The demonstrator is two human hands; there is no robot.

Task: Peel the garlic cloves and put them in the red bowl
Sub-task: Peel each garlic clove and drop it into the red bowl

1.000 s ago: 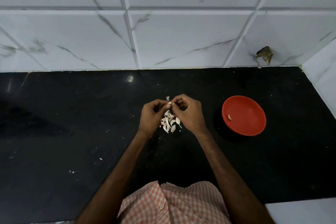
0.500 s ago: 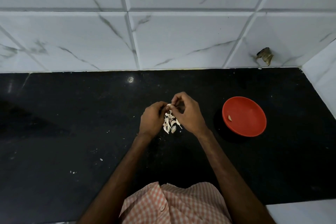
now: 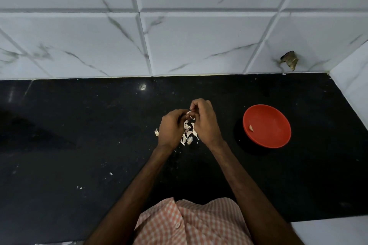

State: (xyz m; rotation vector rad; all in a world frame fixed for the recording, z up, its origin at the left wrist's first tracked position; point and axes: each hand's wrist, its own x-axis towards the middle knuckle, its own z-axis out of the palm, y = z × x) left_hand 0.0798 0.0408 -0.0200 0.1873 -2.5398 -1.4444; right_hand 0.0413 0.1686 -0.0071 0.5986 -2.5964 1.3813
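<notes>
Our fingertips [image 3: 194,108] meet over a single garlic clove [image 3: 189,113]: the left hand [image 3: 171,129] curls round it from one side while the right hand [image 3: 205,123] pinches at it from the other, fingers bent and closed on it. Just beneath the hands lies a small heap of pale cloves and skins [image 3: 188,135] on the black countertop [image 3: 79,125], with one stray piece [image 3: 157,132] at the left hand's outer edge. Well off to our right stands the red bowl [image 3: 276,139], holding one peeled clove [image 3: 251,127] near its left wall. White marbled tiles [image 3: 199,42] rise behind, and our checked shirt [image 3: 189,223] shows below.
</notes>
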